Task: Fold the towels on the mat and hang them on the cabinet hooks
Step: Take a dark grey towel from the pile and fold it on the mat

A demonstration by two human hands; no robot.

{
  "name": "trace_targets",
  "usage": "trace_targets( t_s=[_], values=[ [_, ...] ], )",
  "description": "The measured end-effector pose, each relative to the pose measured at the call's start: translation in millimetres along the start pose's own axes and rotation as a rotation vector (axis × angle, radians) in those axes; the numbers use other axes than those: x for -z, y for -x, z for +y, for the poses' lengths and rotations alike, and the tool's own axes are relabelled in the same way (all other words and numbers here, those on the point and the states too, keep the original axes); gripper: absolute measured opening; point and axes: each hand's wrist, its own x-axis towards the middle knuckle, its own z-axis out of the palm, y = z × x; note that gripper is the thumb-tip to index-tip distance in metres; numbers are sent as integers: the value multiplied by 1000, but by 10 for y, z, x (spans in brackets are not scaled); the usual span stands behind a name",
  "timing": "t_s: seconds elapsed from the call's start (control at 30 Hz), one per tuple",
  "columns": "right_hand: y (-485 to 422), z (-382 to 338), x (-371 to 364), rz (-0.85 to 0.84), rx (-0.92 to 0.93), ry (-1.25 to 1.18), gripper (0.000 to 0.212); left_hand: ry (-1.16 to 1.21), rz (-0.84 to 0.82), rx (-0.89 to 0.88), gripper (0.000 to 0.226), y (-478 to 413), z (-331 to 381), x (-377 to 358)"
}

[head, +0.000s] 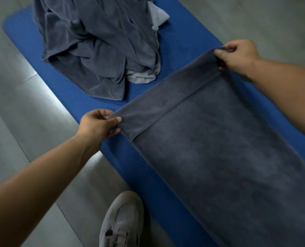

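Status: first fold in progress. One dark grey towel lies flat along the blue mat, which rests on the floor. The far end of this towel is turned back over itself, forming a short doubled band. The left hand pinches the left corner of that band, and the right hand pinches the right corner. On both hands the fingers are curled onto the cloth, thumb on top, holding the folded edge taut. Remaining work: complete the folds on this towel, then process the pile of towels, which sits crumpled on the far part of the mat, just beyond the held edge. The number of towels in the pile cannot be determined; at least one paler piece shows. No cabinet hooks are in view, so hanging is judged not yet started.
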Motion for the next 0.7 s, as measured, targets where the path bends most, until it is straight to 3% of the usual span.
trace_targets(
  t_s=[0.1, 0.2, 0.33, 0.43, 0.5, 0.7],
  values=[
    [186, -115, 175, -24, 23, -81, 30, -42, -34, -18, 34, 87, 44, 52],
    [497, -155, 517, -103, -43, -251, 17, -148, -136, -59, 28, 258, 114, 76],
    [994, 165, 1032, -134, -157, -373, 20, -669, -394, -300, 26, 758, 65, -112],
    [1406, 686, 1328, -9, -188, -346, 12, -1047, -640, -472, 33, 1273, -103, -495],
    [1702, 1090, 1556, 54, -218, -363, 18, -1205, -777, -589, 26, 1609, -306, -912],
    [2584, 2208, 2265, 167, -264, -435, 30, -1030, -982, -688, 18, 2611, -1643, -2192]
  ],
)
